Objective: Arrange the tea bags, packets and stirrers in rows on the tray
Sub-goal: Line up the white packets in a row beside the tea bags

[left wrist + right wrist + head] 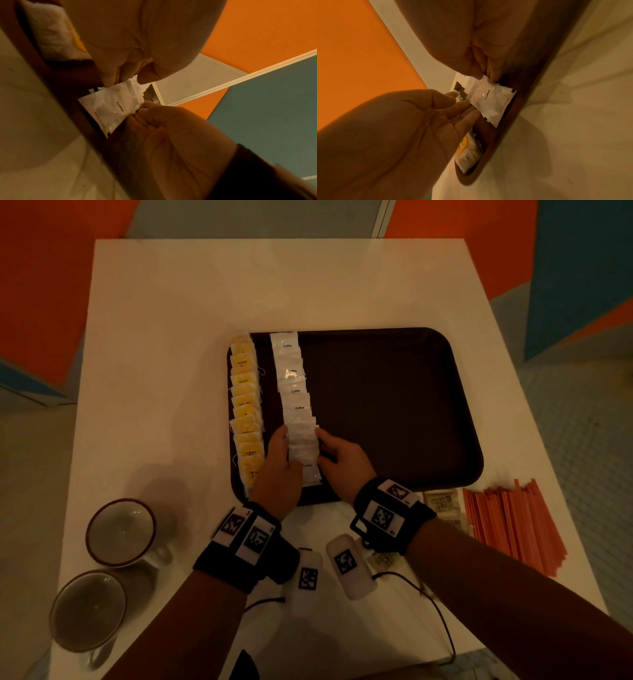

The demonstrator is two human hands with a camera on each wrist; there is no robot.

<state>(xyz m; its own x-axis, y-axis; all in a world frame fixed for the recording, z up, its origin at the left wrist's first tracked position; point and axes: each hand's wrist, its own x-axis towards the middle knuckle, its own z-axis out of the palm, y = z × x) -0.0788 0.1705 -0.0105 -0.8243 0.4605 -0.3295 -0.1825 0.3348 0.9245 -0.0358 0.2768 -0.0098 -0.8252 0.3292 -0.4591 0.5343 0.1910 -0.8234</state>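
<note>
A dark brown tray lies on the white table. Yellow tea bags run in a row along its left side, with a row of white coffee packets beside them. My hands flank the near end of the coffee row. The left hand touches the nearest coffee packet from the left with straight fingers. My right hand pinches that packet's right edge between thumb and fingertips. Orange stirrers and brown sugar packets lie off the tray, at the right.
Two cups stand at the table's near left. White tagged devices with black cables lie by the front edge. The tray's right two thirds is bare. Orange and blue panels surround the table.
</note>
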